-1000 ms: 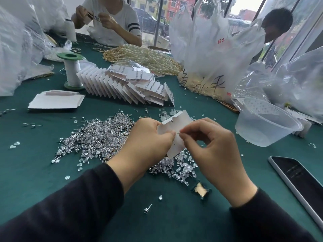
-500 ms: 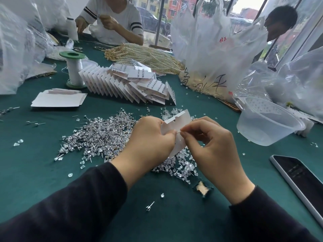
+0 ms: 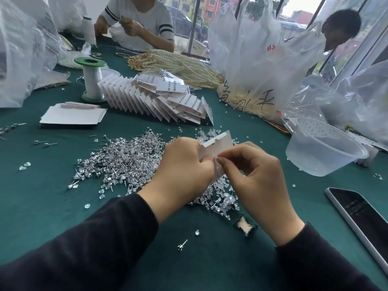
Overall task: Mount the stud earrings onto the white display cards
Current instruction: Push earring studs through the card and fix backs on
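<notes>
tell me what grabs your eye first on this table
The hands at centre: the left hand grips a white card while the right hand pinches at it. Under them and to their left a glittering pile of studs spreads over the green table. Behind the pile stands a fanned row of filled cards.
</notes>
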Tool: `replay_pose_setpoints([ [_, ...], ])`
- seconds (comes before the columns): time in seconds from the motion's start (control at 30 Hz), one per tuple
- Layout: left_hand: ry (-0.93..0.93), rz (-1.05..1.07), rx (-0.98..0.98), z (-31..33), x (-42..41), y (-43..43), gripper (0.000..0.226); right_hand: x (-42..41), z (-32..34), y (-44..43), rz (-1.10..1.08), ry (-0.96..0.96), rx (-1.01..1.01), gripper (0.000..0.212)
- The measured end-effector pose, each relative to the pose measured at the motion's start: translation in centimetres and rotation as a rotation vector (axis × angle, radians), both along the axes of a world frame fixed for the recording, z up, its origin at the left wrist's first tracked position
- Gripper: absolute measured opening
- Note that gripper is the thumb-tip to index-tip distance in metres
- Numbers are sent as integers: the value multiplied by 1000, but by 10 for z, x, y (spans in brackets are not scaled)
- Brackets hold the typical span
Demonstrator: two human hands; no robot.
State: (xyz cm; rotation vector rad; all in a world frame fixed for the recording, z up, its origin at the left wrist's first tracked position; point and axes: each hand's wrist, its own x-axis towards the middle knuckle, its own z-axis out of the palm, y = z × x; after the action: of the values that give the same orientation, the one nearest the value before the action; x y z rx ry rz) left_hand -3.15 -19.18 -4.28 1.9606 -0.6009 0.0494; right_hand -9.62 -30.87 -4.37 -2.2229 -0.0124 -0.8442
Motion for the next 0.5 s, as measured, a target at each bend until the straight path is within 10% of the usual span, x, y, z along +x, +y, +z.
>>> replay_pose_setpoints([
  [0.5,112,-71,-88,3,1,2,30,1,-7,4,-20,-104,-53,6],
])
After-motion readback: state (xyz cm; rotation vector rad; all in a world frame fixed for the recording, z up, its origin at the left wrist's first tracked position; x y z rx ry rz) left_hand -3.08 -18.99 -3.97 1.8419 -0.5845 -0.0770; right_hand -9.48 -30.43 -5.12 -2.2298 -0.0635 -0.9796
